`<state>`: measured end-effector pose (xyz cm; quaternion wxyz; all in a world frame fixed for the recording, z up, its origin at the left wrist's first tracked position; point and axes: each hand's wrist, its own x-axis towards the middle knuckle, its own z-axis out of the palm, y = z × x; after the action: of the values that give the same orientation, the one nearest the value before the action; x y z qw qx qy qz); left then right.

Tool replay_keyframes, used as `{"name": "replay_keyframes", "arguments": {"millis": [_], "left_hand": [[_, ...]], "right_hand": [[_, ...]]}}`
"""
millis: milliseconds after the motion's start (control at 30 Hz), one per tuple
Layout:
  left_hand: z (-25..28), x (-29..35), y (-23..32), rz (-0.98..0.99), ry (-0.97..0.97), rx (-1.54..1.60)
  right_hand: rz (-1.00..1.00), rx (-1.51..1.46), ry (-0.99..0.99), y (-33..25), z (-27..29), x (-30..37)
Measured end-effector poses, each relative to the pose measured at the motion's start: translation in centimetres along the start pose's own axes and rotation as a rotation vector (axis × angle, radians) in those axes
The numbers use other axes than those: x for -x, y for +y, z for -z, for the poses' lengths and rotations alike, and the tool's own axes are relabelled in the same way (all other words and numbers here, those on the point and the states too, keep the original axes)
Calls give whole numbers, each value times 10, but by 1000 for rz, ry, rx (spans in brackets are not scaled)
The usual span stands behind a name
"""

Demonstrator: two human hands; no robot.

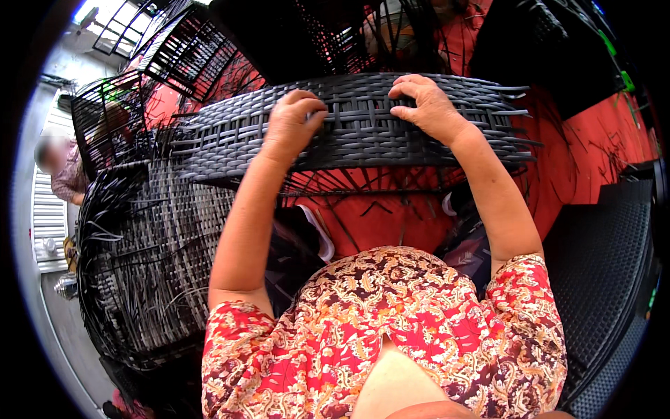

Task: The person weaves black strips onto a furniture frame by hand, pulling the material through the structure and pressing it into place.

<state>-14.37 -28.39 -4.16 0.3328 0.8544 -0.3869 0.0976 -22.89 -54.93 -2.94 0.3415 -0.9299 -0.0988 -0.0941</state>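
A grey and black woven wicker panel [356, 143] lies across in front of me, on a dark frame, with loose strand ends sticking out at both sides. My left hand [292, 127] is over the left-middle of the weave. Its fingers curl in toward the thumb; whatever is between them is hidden. Right of centre, my right hand [429, 108] rests on the panel's upper part. Its fingers reach toward the far edge, and the thumb is spread apart from them. A row of open gaps in the weave runs between the two hands.
Left of me stands a large, partly woven wicker piece [164, 258] with loose strands. Bare black frames [188, 59] are beyond it. Dark woven panels [600, 279] are stacked at right. Strand scraps lie on the red floor [370, 223]. Another person [66, 167] is at far left.
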Motion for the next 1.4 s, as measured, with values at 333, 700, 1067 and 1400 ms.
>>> {"name": "replay_keyframes", "arguments": {"millis": [333,700,1067,1400], "left_hand": [[-30,22,29,-71,90,-150],[-42,25,57,-54,174,-205],[-22,49,51,51,337,-292],[-28,50,46,55,400,-271]], "right_hand": [[128,196,37,-4,-15,-14],[196,148,90,-27,0,-12],[149,512,18,-80,-29,55],[262,257,93,-89,-22,15]]}}
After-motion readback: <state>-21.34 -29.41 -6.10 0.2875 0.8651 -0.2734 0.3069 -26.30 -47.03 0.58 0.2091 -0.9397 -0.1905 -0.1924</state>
